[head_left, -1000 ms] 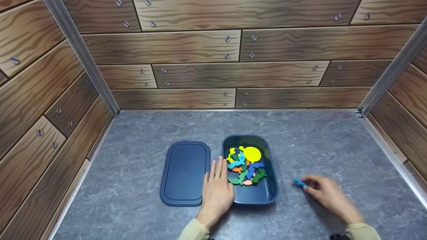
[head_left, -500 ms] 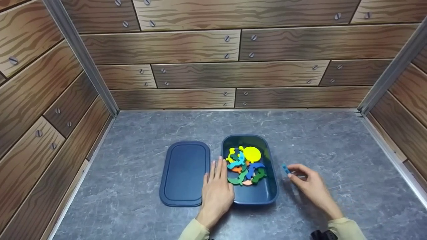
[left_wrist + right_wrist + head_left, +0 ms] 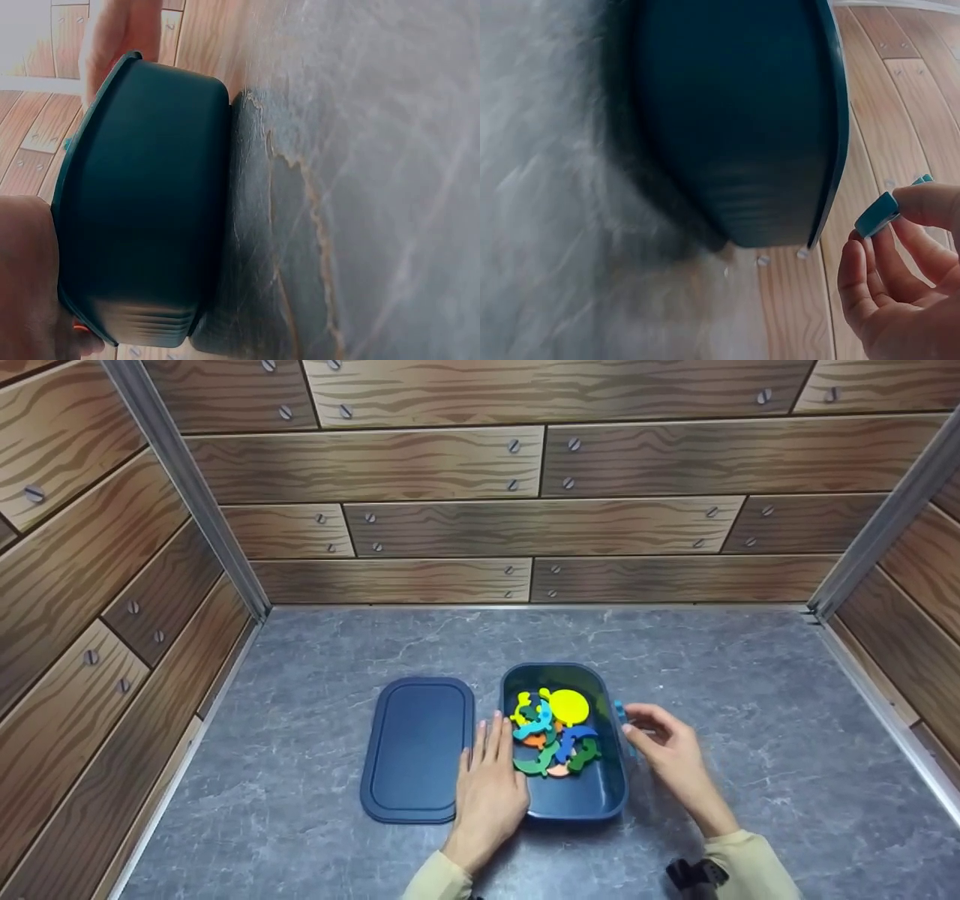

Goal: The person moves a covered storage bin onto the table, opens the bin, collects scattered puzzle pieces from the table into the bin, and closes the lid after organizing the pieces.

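Observation:
A dark blue open box (image 3: 574, 804) stands on the table and holds several flat, animal-like pieces, among them a yellow round-bodied one (image 3: 570, 707), a light blue one (image 3: 535, 726) and a dark green one (image 3: 585, 755). Along the box's left rim lies my left hand (image 3: 491, 787), fingers straight. My right hand (image 3: 671, 750) pinches a small blue toy piece (image 3: 877, 215) between thumb and fingers, just outside the box's right rim. In the head view those fingers partly cover the piece, so its full shape is hidden.
A dark blue lid (image 3: 418, 750) lies flat on the grey marbled table (image 3: 300, 720), left of the box and close to my left hand. Wood-patterned walls (image 3: 450, 532) enclose the table at the back and both sides.
My right hand has moved left and away from me with the blue toy piece, from the table at right up to the box's right rim. My left hand has stayed in place.

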Demonstrator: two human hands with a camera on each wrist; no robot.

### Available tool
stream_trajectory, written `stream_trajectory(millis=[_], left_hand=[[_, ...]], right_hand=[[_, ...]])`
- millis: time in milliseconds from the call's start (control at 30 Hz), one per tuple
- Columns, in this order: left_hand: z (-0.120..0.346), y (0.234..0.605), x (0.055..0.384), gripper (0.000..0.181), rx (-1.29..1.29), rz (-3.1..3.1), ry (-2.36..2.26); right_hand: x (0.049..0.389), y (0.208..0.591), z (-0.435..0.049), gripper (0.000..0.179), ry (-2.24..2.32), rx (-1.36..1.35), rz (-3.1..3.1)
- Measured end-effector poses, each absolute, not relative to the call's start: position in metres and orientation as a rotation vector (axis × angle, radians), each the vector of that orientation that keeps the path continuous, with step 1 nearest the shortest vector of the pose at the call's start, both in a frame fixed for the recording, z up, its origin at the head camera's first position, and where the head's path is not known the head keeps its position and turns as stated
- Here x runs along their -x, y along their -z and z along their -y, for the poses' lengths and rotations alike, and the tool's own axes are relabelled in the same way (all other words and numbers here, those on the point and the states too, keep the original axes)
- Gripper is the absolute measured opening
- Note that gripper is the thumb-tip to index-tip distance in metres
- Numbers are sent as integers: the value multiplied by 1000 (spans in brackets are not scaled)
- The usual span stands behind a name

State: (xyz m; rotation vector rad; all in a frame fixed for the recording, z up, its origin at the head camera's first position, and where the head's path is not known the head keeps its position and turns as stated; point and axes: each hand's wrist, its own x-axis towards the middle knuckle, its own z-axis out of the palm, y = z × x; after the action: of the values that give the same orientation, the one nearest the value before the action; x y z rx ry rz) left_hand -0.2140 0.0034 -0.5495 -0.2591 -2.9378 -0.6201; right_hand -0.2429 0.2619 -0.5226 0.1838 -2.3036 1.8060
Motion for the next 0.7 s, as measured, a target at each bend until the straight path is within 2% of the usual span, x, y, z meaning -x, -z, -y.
stream_trajectory(millis=[400,700], left_hand=[[-3,547,214,63,263,2926,628],[-2,551,213,63,272,2945,605]], right_hand=[[251,507,-238,30,-1840,-268,2383],[261,505,-221,23,-1220,-416,2614]])
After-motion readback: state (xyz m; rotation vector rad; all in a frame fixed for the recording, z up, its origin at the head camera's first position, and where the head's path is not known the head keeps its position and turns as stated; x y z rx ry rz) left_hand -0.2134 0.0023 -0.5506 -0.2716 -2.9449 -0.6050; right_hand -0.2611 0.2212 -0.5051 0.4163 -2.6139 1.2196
